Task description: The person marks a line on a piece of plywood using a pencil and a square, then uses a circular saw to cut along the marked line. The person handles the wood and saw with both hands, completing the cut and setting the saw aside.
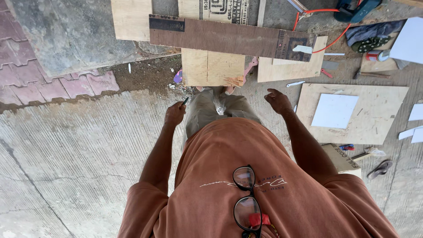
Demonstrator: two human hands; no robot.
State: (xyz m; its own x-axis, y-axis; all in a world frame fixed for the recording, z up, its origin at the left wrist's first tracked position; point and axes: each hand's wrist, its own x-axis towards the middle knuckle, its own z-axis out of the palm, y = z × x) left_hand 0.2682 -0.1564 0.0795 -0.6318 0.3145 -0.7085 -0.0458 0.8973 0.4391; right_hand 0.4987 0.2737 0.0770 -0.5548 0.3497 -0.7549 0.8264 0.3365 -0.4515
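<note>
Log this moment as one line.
left hand: holds dark pencil | right hand: empty, open | ahead: brown board across plywood

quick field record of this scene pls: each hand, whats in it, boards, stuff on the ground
left hand: closed around a thin dark pencil-like tool
right hand: empty, fingers loosely curled, touching nothing
dark brown board: lies across the pale plywood boards ahead of the feet
large plywood sheet: on the right, with a white square panel on it
orange cable: runs to a blue power tool
glasses: hang at the shirt collar
ground: ribbed concrete, red pavers at left
</note>
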